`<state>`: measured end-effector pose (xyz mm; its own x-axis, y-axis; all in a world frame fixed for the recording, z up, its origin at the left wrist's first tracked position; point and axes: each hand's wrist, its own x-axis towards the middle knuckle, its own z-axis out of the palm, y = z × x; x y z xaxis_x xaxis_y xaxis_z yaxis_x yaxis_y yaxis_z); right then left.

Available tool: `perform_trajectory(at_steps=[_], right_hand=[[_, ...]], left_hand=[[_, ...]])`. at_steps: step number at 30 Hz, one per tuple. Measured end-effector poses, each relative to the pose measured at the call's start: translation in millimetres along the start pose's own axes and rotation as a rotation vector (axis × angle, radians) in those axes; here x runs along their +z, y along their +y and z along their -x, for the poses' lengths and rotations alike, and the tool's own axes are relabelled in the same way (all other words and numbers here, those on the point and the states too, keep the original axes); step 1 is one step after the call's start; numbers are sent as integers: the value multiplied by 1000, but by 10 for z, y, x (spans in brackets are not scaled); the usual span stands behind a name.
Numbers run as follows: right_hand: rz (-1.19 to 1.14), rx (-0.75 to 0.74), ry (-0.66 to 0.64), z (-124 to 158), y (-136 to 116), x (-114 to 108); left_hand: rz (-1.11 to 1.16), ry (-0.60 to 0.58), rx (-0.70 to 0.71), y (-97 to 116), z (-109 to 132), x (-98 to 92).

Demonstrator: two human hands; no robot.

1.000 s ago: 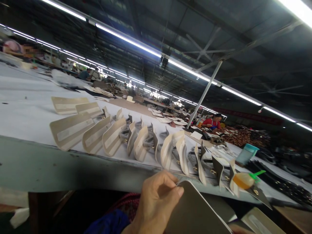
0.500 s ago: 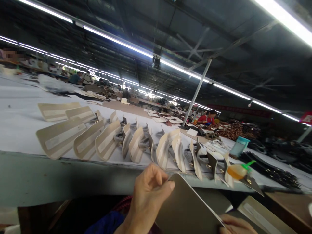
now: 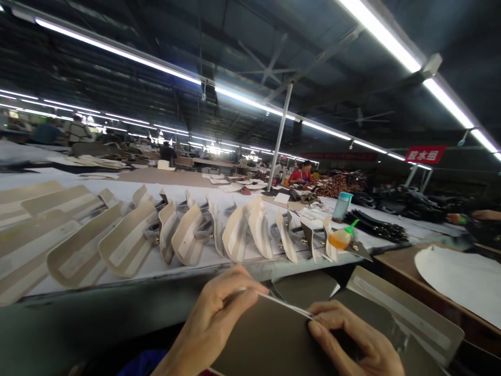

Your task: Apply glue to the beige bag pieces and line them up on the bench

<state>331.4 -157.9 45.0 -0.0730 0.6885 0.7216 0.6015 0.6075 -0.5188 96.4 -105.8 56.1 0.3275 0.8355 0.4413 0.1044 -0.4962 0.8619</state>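
Both hands hold a flat, dark olive-brown leather-like panel (image 3: 270, 339) with a pale upper edge, low in front of me. My left hand (image 3: 219, 313) pinches the left part of that edge between thumb and fingers. My right hand (image 3: 348, 334) grips the same edge further right, its thumb on the dark face. The panel's lower part runs out of the picture. Just beyond, a row of curved beige panels (image 3: 125, 240) stands on the white-covered table (image 3: 242, 189), several with dark straps and small metal clasps. A pale-backed panel (image 3: 407, 308) lies to the right of my right hand.
A squeeze bottle of orange liquid (image 3: 340, 239) with a green nozzle and a teal container (image 3: 342, 207) stand at the row's right end. Dark strap pieces (image 3: 381, 227) lie beyond. A white sheet (image 3: 462, 279) covers part of a brown surface. A person in red (image 3: 301, 175) sits farther back.
My right hand has moved up and left along the panel's edge, closer to my left hand. The panel's edge lies flatter now. The view has turned to the right.
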Motion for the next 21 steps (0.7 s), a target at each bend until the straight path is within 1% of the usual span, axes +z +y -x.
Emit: perform_trajectory(at_steps=[2, 4, 7, 9, 10, 12, 14, 16, 18, 20, 21], right_hand=[[-3, 43, 9, 23, -16, 7], [-18, 83, 45, 44, -43, 27], [-23, 100, 96, 72, -61, 60], [18, 72, 84, 86, -34, 74], [48, 45, 62, 90, -7, 81], [115, -33, 22, 91, 61, 99], [183, -124, 16, 86, 127, 128], [249, -176, -12, 81, 165, 164], [287, -190, -89, 84, 171, 199], [280, -201, -164, 96, 161, 226], [266, -217, -175, 104, 156, 237]], left_hand=[[-10, -7, -3, -17, 19, 26], [-52, -10, 12, -47, 46, 44], [-105, -28, 124, -93, 92, 33], [-118, -64, 189, -112, 115, -6], [-134, -97, 195, -116, 121, -31], [-210, -186, 168, -115, 123, -66], [-365, -254, 138, -102, 114, -48], [-550, -278, 149, -78, 101, 47], [-695, -306, 176, -47, 86, 202], [-776, -342, 161, -18, 71, 368], [-797, -355, 138, -9, 63, 438]])
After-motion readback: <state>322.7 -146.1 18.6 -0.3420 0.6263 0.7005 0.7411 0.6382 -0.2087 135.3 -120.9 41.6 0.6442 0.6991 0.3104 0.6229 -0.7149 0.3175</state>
